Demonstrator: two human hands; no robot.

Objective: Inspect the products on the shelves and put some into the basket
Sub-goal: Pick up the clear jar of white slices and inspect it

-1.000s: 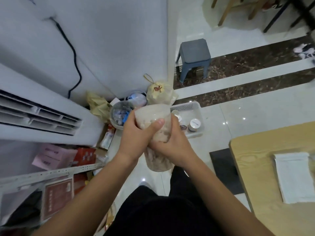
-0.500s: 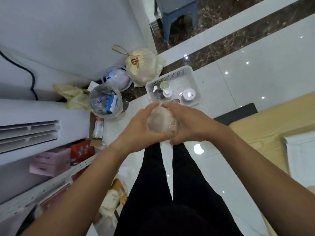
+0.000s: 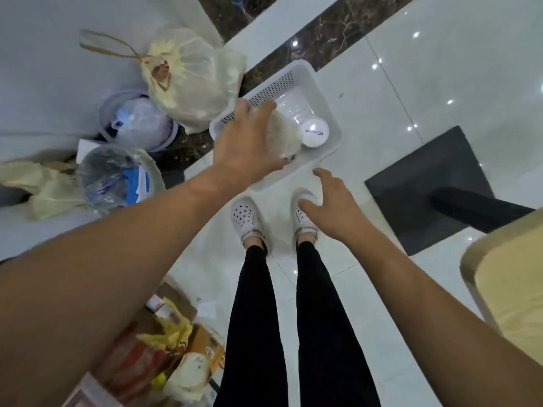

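A white plastic basket (image 3: pixel 330 113) stands on the floor in front of my feet. My left hand (image 3: pixel 245 139) reaches down into it and grips a clear bag of pale contents (image 3: pixel 283 133). Beside the bag in the basket lie a round white lid with blue lettering (image 3: pixel 315 133) and a clear plastic bottle (image 3: pixel 296 108). My right hand (image 3: pixel 329 202) hovers near the basket's front edge, fingers spread, holding nothing.
A tied yellowish bag (image 3: pixel 191 80) and two clear bins of rubbish (image 3: pixel 117 177) sit left of the basket by the white wall. Packaged goods (image 3: pixel 176 356) lie at lower left. A wooden table corner (image 3: pixel 511 289) and black base (image 3: pixel 435 183) are on the right.
My view has tipped down to the floor. The bag went from both hands at waist height down into the basket. My right hand let go of it and drew back.
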